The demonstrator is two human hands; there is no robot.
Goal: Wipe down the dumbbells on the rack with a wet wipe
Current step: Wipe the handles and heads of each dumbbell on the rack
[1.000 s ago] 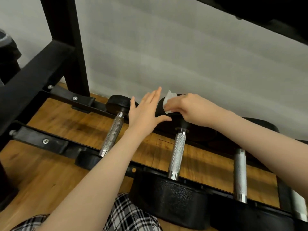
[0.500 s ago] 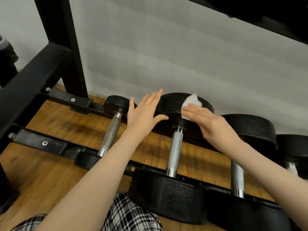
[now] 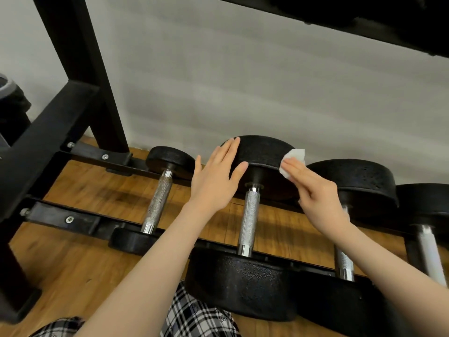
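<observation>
Wet wipe (image 3: 292,159) sits under the right hand (image 3: 315,193), fingers straight and together, pressing it flat against the right edge of the far head of the second dumbbell (image 3: 251,210). Left hand (image 3: 215,178) spread, fingers straight, resting on the left side of that same far head, steadying it. Dumbbell lies across the rack (image 3: 73,217) rails, long axis running away from the person, near head toward the lap, far head by the wall. Right hand is the nearer one to the unwiped handle; handle lies below-left of the wipe, between both hands. Likely next: head rim, then handle.
</observation>
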